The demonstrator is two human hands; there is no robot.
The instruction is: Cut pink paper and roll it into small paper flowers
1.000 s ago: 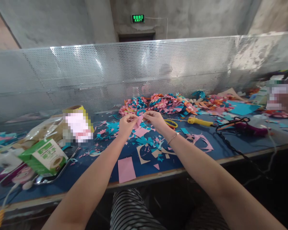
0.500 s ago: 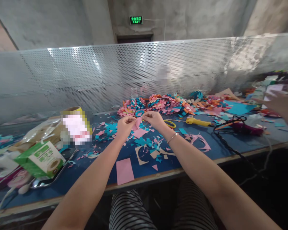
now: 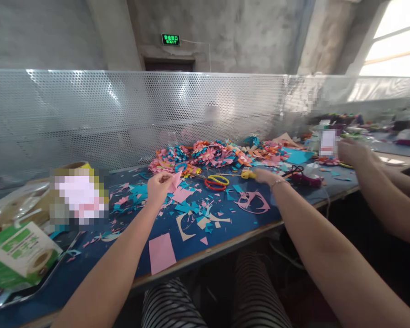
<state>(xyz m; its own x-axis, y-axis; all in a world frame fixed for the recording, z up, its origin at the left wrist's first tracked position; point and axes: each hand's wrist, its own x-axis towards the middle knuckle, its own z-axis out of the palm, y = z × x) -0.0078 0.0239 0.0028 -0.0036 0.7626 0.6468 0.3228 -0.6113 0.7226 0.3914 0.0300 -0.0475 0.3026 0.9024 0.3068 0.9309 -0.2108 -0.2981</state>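
Note:
My left hand [image 3: 159, 186] pinches a folded piece of pink paper [image 3: 175, 182] between thumb and fingers, above the scrap-covered table. Reaching to the right, my right hand [image 3: 264, 176] closes round the handle of a yellow-handled tool [image 3: 248, 174] with a thin rod pointing left. The hand covers much of that handle. Scissors [image 3: 217, 182] with red and yellow handles lie between my hands. Beneath my left hand is another pink piece [image 3: 182, 195], and a pink rectangle of paper [image 3: 161, 253] rests at the table's front edge.
Fringed paper flowers [image 3: 208, 155] are heaped along the perforated metal screen [image 3: 157, 118]. Blue and pink scraps litter the blue table [image 3: 235, 228]. A green carton [image 3: 23, 255] stands left, beside a yellow-edged roll [image 3: 85, 166]. Another person's arms [image 3: 379, 187] reach in at right.
My right hand has left the pink paper and moved right onto the yellow-handled tool. My left hand keeps the paper. The view has turned right, uncovering the scissors.

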